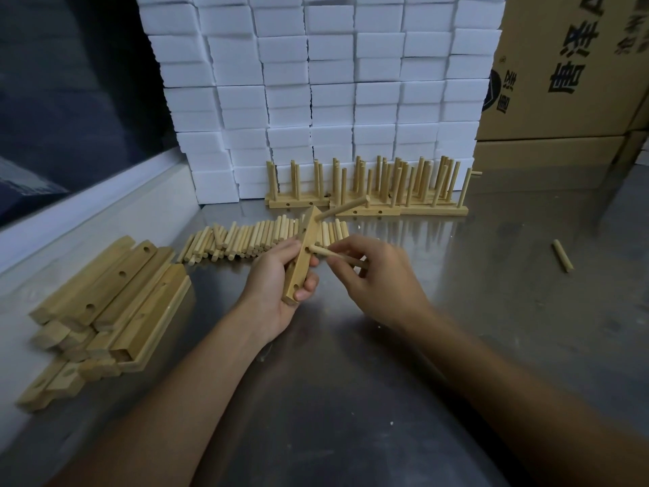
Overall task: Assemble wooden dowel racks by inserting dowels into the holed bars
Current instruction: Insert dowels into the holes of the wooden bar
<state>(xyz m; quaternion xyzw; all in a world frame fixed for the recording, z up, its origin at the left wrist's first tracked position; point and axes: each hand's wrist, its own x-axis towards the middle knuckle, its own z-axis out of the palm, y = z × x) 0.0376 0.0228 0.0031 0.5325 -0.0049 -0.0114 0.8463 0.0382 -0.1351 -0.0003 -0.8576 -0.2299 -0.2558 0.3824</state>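
Dowel going into the middle hole of a holed bar, over a steel table

Left hand [277, 275] grips a holed bar [302, 254] tilted on end, one dowel [342, 208] already stuck in its upper hole and poking out to the right. Right hand [377, 272] pinches a second dowel [328, 254] with its tip at the middle hole. Loose dowels [260, 239] lie in a row just behind the hands, a heap of bare bars [109, 300] sits near the left edge of the steel table [491, 311], and finished racks [368, 191] stand along the back against stacked white foam blocks [316, 82]. One stray dowel [562, 255] lies off to the right, cardboard boxes [569, 72] at the far right corner.
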